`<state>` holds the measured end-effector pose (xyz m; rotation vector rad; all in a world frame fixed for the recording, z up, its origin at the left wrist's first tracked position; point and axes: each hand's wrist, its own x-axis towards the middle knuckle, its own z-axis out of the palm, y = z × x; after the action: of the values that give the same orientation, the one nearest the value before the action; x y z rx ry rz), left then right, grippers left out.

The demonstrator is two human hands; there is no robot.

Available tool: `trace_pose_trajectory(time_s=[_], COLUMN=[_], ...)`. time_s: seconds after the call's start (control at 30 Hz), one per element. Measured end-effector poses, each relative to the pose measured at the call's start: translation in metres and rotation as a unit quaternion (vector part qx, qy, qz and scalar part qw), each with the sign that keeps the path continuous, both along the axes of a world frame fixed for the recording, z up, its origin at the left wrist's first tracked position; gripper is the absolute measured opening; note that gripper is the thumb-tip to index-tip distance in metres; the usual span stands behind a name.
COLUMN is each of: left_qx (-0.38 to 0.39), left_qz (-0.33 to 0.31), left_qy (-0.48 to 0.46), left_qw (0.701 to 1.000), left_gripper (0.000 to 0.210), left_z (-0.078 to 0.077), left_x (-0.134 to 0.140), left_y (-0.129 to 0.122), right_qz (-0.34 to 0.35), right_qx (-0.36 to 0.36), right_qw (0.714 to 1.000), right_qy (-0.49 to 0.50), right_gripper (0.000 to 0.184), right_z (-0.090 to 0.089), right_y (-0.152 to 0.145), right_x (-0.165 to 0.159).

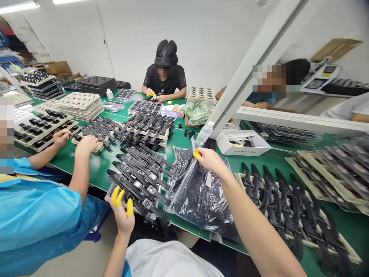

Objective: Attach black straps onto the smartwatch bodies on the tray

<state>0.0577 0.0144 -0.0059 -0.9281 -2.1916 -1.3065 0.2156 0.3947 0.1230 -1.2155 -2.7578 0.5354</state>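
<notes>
My left hand (123,213) has yellow finger cots and its fingers are apart, at the near-left corner of a tray of smartwatches (141,175) with black straps. Whether its fingertips touch the tray is hard to tell. In my right hand (210,159), also with yellow on the fingers, the top edge of a clear plastic bag (198,196) is pinched and lifted. Dark strap-like pieces show through the bag, which lies on the green table to the right of the watch tray.
A water bottle (205,132) and white box (243,142) stand behind the bag. Trays of straps (288,207) lie right, beside a framed glass panel (259,57). A co-worker's hands (86,145) work at left; another person (164,73) sits opposite. Stacked beige trays (79,105) stand far left.
</notes>
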Motion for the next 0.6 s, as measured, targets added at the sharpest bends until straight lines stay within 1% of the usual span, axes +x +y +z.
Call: trace_pose_trajectory(time_s=[0.07,0.1,0.13,0.17,0.2,0.23,0.27,0.3,0.33,0.37,0.43,0.5,0.53,0.6], left_qx=[0.048,0.056,0.023,-0.031,-0.098,-0.170,-0.227,-0.259,-0.264,-0.264,-0.244,-0.215,-0.194,-0.136], left_qz=[-0.036,-0.089,-0.184,-0.271,-0.329,-0.363,-0.373,-0.373,-0.380,-0.388,-0.416,-0.438,-0.439,-0.419], left_qy=[-0.006,-0.030,-0.063,-0.107,-0.155,-0.211,-0.271,-0.325,-0.345,-0.367,-0.404,-0.457,-0.484,-0.536], left_qw=[0.998,0.994,0.981,0.956,0.926,0.892,0.858,0.830,0.817,0.803,0.777,0.744,0.732,0.720], left_gripper=[0.035,0.035,0.035,0.034,0.030,0.027,0.026,0.020,0.014,0.015,0.022,0.027,0.028,0.030], left_z=[0.023,0.037,0.051,0.065,0.078,0.088,0.096,0.100,0.102,0.100,0.091,0.078,0.072,0.061], left_x=[0.019,0.029,0.040,0.049,0.056,0.061,0.064,0.065,0.065,0.065,0.065,0.072,0.077,0.090], left_y=[0.010,0.021,0.036,0.055,0.077,0.099,0.121,0.141,0.158,0.172,0.188,0.196,0.197,0.200], right_qz=[0.003,0.004,0.004,0.003,0.003,0.001,-0.001,-0.003,-0.008,-0.014,-0.026,-0.036,-0.038,-0.035], right_qx=[-0.034,-0.050,-0.062,-0.071,-0.077,-0.080,-0.080,-0.078,-0.073,-0.065,-0.041,-0.016,-0.007,0.004], right_qw=[0.999,0.997,0.995,0.993,0.992,0.991,0.991,0.991,0.992,0.993,0.996,0.998,0.999,0.999], right_qy=[0.040,0.059,0.075,0.089,0.100,0.106,0.108,0.107,0.102,0.094,0.073,0.046,0.029,-0.009], right_gripper=[0.019,0.019,0.019,0.020,0.021,0.022,0.022,0.022,0.021,0.020,0.019,0.017,0.016,0.012], right_z=[0.005,0.005,0.005,0.005,0.004,0.003,0.002,0.001,0.000,-0.001,-0.003,-0.003,-0.003,-0.002], right_y=[0.005,0.007,0.007,0.006,0.004,0.002,0.000,-0.002,-0.004,-0.006,-0.008,-0.011,-0.014,-0.020], right_x=[0.018,0.025,0.030,0.033,0.035,0.034,0.032,0.029,0.026,0.022,0.014,0.006,0.002,-0.006])
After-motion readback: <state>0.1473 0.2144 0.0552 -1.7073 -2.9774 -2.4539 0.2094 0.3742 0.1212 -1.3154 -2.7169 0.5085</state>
